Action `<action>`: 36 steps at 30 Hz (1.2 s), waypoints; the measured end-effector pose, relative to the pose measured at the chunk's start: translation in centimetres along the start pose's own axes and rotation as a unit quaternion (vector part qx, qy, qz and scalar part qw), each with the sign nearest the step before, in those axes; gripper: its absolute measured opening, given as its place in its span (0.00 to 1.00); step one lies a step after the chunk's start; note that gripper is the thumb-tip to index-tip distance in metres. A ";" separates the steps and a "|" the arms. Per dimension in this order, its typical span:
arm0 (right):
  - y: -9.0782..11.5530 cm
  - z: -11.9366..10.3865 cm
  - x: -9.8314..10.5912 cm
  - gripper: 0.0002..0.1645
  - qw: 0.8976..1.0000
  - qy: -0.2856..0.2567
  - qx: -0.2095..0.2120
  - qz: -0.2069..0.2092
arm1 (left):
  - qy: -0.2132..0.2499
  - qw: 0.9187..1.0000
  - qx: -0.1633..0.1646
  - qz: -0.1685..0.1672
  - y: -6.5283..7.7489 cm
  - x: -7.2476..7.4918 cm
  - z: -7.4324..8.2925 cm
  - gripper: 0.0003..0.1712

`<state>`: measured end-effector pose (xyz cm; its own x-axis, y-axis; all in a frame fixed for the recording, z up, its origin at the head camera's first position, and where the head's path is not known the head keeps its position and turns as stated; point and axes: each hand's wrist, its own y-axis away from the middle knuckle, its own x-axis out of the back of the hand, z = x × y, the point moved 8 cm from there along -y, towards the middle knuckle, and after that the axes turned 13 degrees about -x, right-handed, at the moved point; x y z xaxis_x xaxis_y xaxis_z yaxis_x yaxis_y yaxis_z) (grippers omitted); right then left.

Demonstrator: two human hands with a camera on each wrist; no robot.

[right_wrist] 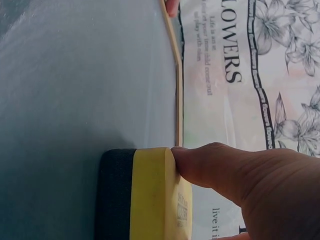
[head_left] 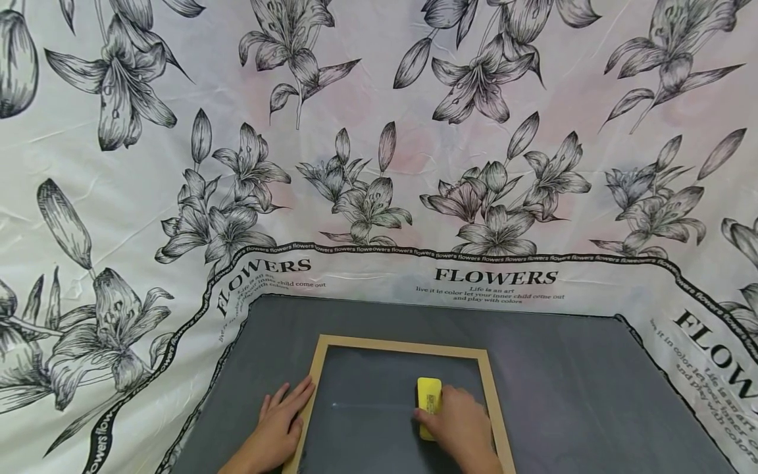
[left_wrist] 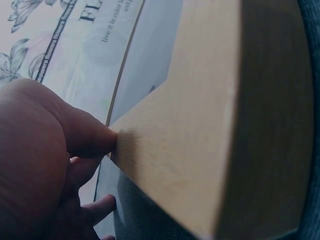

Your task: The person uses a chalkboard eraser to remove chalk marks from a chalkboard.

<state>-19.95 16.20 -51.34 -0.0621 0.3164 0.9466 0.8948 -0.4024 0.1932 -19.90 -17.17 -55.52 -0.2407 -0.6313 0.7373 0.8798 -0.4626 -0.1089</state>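
Note:
A small blackboard (head_left: 367,434) with a light wooden frame (head_left: 403,345) lies on the dark grey table top. A faint pale streak (head_left: 361,405) crosses its surface. My right hand (head_left: 464,424) grips a yellow board eraser (head_left: 429,395) at the right part of the board. In the right wrist view the dark felt (right_wrist: 115,195) of the eraser faces the board, and the thumb presses its yellow back. My left hand (head_left: 274,424) rests at the frame's left side, its fingers extended. The left wrist view shows the left thumb (left_wrist: 95,135) touching the wooden edge.
A flower-printed cloth (head_left: 367,145) with a black border band stands behind the table and wraps round its sides. Grey table surface (head_left: 580,395) extends to the right of the board, and more of it lies beyond the board's far edge.

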 end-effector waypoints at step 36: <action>1.1 -5.2 -1.8 0.42 0.999 -0.014 0.037 0.007 | 0.001 1.000 0.013 -0.005 -0.1 -0.2 -0.2 0.38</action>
<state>-21.11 10.71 -51.49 -0.0372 0.3353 0.9414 0.9255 -0.3437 0.1590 -20.05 -17.15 -55.82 -0.2504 -0.6283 0.7366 0.8877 -0.4526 -0.0843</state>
